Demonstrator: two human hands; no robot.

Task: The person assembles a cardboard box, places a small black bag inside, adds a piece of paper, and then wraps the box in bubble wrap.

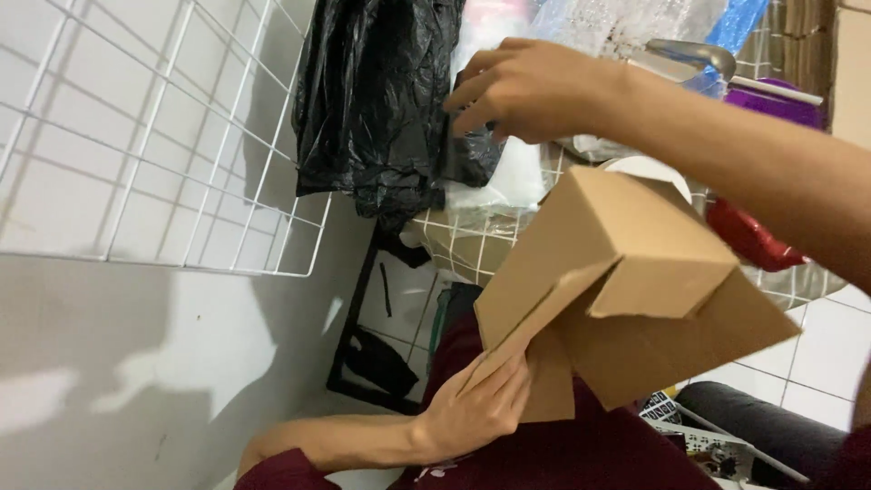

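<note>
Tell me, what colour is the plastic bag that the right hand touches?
Black, in the head view: the plastic bag under the right hand.

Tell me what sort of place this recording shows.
Probably a home storage or packing corner: white wire grid shelving against a wall, stuffed plastic bags on it, and a cardboard box in the left hand.

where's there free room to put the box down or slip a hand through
Free: the white wire grid panel left of the black plastic bag hangs bare. Crowded: the wire rack by the right hand is packed with bags, a purple container and a red item. The left hand holds the cardboard box.
</note>
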